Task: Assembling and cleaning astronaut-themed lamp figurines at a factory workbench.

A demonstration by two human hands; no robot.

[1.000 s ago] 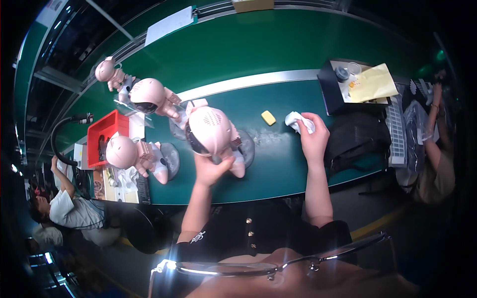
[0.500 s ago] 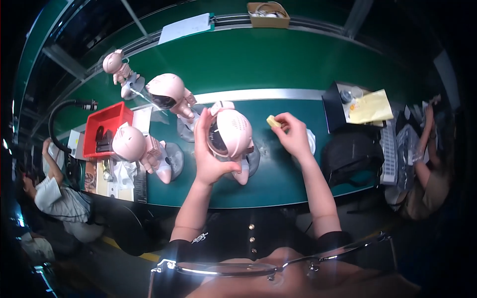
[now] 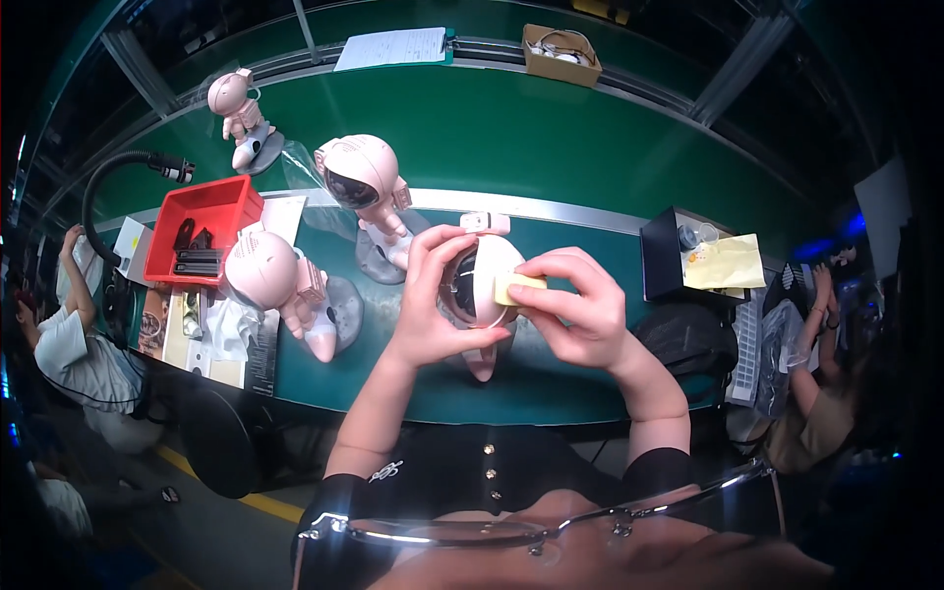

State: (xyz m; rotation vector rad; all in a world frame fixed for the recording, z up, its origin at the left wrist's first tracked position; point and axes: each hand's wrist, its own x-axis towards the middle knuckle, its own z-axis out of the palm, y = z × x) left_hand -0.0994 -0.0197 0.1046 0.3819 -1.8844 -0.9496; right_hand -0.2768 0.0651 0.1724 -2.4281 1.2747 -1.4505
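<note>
A pink astronaut figure [image 3: 500, 258] with a dark visor stands in front of me on the table, its base mostly hidden by my hands. My left hand [image 3: 425, 307] is wrapped round the left side of its helmet, the thumb low at the front. Pinched in the fingers of my right hand [image 3: 588, 313] is a small yellow sponge [image 3: 515, 286], which appears to touch the helmet's right side beside the visor. To the left are a second astronaut figure [image 3: 264, 270], leaning over a grey base, and a third [image 3: 374, 167] farther back.
A red bin [image 3: 254, 195] with black parts stands at the left, near a bendy black hose [image 3: 90, 202]. On the right lie a black bag [image 3: 686, 339] and a dark box [image 3: 661, 258] under yellow paper. Another astronaut figure [image 3: 228, 95] stands far left. Co-workers sit at both sides.
My right hand has moved left with the sponge, from beside the figure onto its helmet. The helmet has turned in my left hand, and the whole view has shifted slightly.
</note>
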